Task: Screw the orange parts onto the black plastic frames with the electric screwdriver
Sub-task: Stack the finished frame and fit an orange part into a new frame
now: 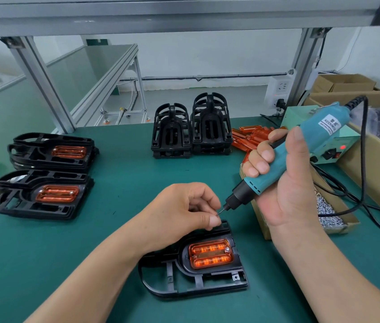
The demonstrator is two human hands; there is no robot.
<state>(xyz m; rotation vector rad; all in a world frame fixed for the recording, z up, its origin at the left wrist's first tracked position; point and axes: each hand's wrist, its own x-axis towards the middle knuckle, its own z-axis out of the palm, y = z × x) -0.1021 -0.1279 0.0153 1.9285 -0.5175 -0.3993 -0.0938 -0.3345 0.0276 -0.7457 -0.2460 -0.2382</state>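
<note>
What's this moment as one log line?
left hand pinches screw at bit | right hand grips screwdriver | orange part sits in frame

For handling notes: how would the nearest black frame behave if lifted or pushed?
The black frame looks like thin open ribbing, so probably light and slightly flexible. Lying flat on the green mat, it would likely slide, not tip.

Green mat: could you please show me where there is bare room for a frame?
Free: between the finished stacks and the near frame, and the centre up to the empty frames. Crowded: the right, screw box, cable, orange parts.
</note>
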